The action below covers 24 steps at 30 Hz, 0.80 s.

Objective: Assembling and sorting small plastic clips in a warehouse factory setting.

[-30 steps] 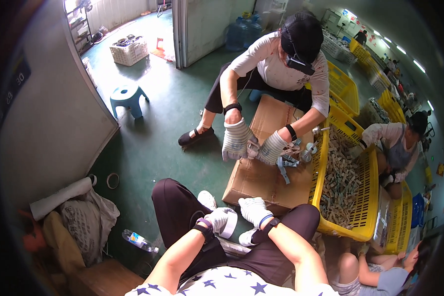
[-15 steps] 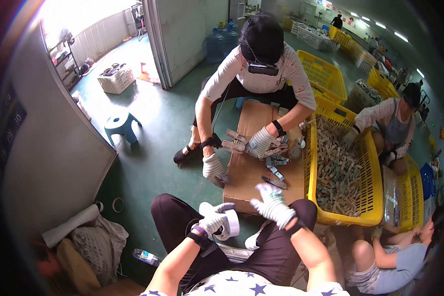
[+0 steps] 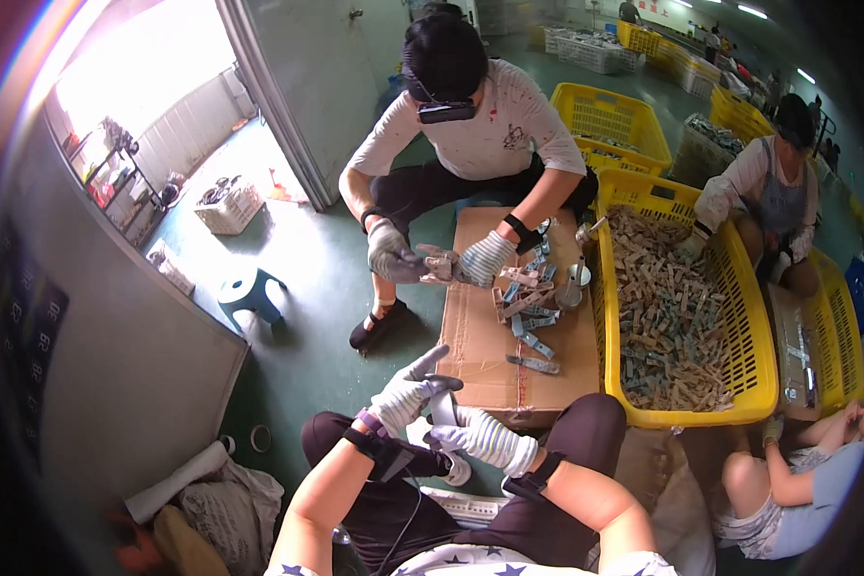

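Note:
Both my gloved hands meet in front of my knees, near the close edge of the cardboard box (image 3: 470, 360). My left hand (image 3: 408, 396) is open, its grey-tipped fingers stretched toward the upper right. Just below those fingertips is white tape (image 3: 444, 409), with my right hand (image 3: 490, 440) closed on its lower part. Whether the tape touches my left fingers I cannot tell. Loose clips (image 3: 528, 312) and a longer grey-blue one (image 3: 533, 364) lie on the box. Across it, a co-worker's gloved hands (image 3: 437, 259) hold several clips.
A yellow crate (image 3: 758, 336) full of clips stands right of the box, with another person's hand in it. Someone sits at the lower right. A blue stool (image 3: 250, 296) stands left, and a tape ring (image 3: 260, 439) lies on the floor near sacks (image 3: 226, 514).
My hands have come together, the right moving left and down to the white tape that my left hand held. The co-worker's left and right hands have come together around clips. The view has shifted.

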### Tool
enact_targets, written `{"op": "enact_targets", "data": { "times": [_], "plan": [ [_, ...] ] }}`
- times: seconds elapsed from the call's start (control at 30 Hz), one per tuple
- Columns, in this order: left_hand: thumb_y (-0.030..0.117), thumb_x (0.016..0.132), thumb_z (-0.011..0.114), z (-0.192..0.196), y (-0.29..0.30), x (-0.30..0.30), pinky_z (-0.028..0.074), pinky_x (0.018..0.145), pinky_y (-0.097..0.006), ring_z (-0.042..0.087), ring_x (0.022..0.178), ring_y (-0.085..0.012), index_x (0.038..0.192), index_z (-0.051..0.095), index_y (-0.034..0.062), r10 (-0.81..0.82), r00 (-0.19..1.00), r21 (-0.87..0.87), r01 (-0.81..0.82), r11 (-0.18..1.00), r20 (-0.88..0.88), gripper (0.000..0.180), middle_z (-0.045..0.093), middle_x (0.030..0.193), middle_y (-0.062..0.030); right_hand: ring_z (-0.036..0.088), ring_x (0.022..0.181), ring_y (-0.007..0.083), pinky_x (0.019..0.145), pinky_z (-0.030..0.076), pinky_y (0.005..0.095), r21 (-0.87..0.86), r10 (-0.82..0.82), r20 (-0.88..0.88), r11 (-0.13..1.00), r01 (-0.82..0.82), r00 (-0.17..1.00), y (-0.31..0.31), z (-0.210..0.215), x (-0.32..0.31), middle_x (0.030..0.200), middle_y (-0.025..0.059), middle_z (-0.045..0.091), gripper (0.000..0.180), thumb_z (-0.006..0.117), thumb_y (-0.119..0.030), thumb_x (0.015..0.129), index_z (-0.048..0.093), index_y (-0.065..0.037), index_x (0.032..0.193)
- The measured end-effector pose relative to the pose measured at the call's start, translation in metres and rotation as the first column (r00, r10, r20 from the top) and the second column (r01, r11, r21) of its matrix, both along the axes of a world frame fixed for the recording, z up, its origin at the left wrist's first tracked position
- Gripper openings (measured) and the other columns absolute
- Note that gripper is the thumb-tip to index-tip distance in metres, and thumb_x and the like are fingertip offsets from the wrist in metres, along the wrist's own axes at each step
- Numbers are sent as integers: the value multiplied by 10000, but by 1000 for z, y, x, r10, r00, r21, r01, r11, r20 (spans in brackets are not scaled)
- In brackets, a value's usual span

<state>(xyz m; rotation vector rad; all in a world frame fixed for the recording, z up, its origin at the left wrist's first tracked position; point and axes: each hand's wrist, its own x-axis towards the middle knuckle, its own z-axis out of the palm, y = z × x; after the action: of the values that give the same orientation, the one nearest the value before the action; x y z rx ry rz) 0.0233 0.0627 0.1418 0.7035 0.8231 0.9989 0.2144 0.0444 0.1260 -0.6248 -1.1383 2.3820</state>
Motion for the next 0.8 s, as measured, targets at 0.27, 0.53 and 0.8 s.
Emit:
{"op": "enact_targets", "data": {
  "times": [0.27,0.53,0.8],
  "plan": [
    [-55,741,723,2,131,9,559,782,-338,630,958,-243,1478,174,50,244,931,-63,-270,961,-271,925,553,1187,-163,602,852,88,798,486,262,64,-185,-213,977,202,959,74,9,-4,955,23,647,282,620,-169,906,572,-31,1147],
    [19,790,697,-29,316,-45,503,849,-499,638,913,-323,1453,135,148,424,799,-87,-502,860,-427,879,620,1024,-146,580,721,207,710,465,306,905,-339,-154,329,271,928,60,84,41,804,38,614,346,668,-339,830,622,-49,1013],
    [208,863,663,-36,390,-6,273,1080,-556,368,1322,-274,1151,627,110,19,871,-341,-212,916,-491,306,519,1333,-59,568,1032,148,889,455,282,761,-331,279,649,3,901,82,55,64,1135,40,592,560,648,-337,877,452,-18,1293]
  ]
}}
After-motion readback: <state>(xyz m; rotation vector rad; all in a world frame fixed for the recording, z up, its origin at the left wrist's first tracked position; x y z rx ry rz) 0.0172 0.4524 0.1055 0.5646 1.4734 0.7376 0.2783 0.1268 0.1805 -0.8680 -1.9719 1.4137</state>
